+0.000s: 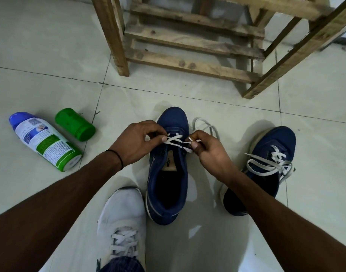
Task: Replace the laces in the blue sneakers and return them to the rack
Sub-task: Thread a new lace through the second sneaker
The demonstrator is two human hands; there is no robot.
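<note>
Over the half-laced blue sneaker (pixel 173 119), toe pointed toward the rack (pixel 188 64), the white lace (pixel 175 138) was pinched from both sides: by the left hand (pixel 136 143) at its left eyelets, by the right hand (pixel 207 152), tip held, at its right eyelets.

A floor of large, glossy, pale grey-green tiles (pixel 50 46) fills most of the view, crossed by thin dark grout lines (pixel 188 97). Soft light lies on the tiles in dull white patches, with blurred shadows under whatever stands there. At the top stands an open rack of rough, unpainted wooden slats and posts (pixel 188 65), its lowest slats just above the floor. Behind it shows a pale wall (pixel 219 10), with a dark strip (pixel 344 41) at its foot on the far right
</note>
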